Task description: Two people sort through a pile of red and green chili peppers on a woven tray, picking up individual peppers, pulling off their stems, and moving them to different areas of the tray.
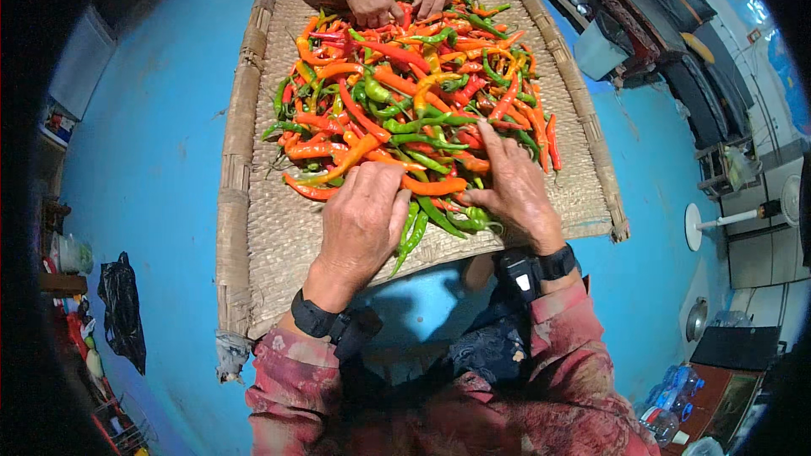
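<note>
A woven tray (pixel 250 245) with a rolled rim holds a heap of red, orange and green chili peppers (pixel 398 113). At the heap's near edge, my left hand (pixel 361 218) has its fingers curled together over the peppers, hiding whatever is under their tips. A cluster of green peppers (pixel 415 232) lies just right of it. My right hand (pixel 515 186) rests at the heap's right front, index finger stretched out and thumb apart, touching peppers without gripping one. An orange pepper (pixel 434 186) lies between both hands.
Across the tray, a co-worker's two hands (pixel 374 2) are in the peppers. Blue floor (pixel 152 169) surrounds the tray. A black plastic bag (pixel 122 308) lies left, a white fan (pixel 737 218) stands right, and water bottles (pixel 680 393) sit at lower right.
</note>
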Demonstrator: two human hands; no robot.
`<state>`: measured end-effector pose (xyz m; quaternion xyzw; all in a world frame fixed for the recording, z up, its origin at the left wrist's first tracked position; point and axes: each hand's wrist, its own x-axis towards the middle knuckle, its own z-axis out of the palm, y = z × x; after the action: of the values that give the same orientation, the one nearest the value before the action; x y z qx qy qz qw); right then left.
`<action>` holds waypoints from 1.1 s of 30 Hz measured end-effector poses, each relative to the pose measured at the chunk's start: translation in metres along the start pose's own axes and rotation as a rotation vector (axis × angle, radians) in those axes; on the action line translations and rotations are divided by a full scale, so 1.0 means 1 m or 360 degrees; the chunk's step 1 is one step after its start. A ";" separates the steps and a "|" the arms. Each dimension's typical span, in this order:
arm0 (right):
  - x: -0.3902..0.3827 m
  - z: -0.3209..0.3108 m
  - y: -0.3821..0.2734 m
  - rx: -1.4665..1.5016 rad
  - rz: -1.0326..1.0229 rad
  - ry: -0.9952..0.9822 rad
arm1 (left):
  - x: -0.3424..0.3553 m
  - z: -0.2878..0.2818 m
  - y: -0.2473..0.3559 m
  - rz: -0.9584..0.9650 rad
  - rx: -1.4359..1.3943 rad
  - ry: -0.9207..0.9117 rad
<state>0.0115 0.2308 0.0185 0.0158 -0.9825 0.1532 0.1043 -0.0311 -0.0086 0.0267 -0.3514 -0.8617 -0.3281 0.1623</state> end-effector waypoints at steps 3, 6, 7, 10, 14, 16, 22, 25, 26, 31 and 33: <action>0.008 0.020 -0.004 0.0037 0.0011 0.0276 | 0.001 0.006 0.007 0.0147 -0.0195 0.0048; 0.020 0.034 -0.006 0.0226 -0.0017 0.0587 | -0.001 0.008 0.008 0.0275 -0.0164 -0.0288; 0.030 0.032 -0.022 0.0348 0.0026 0.0641 | -0.006 0.007 0.004 0.0304 -0.0031 -0.0359; 0.055 0.042 -0.037 0.0588 -0.0238 0.0834 | -0.006 0.009 0.006 0.0241 0.0086 -0.0363; 0.072 0.044 -0.053 0.0681 -0.0583 0.0744 | -0.005 0.017 -0.014 0.0057 0.0451 -0.0109; 0.068 0.040 -0.063 0.0724 -0.0707 0.0713 | 0.000 0.009 -0.022 -0.0119 0.0525 0.0035; 0.036 0.017 -0.053 0.0684 -0.0650 0.0675 | -0.001 0.005 -0.022 -0.0240 0.0652 -0.0054; 0.028 0.004 -0.023 0.0781 -0.0378 0.0832 | -0.002 0.009 -0.021 -0.0236 0.0583 -0.0051; 0.025 -0.007 -0.021 0.0889 -0.0219 0.0875 | 0.000 0.010 -0.019 -0.0228 0.0544 -0.0016; 0.012 -0.017 0.002 0.1356 -0.0133 -0.0545 | 0.002 0.002 -0.009 -0.0007 0.0446 0.0271; 0.009 -0.011 -0.004 0.1192 -0.0328 -0.0799 | 0.001 0.006 -0.007 0.0111 0.0404 0.0306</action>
<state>0.0047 0.2304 0.0313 0.1865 -0.8477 0.4778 -0.1352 -0.0375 -0.0081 0.0200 -0.3247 -0.8640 -0.2429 0.2985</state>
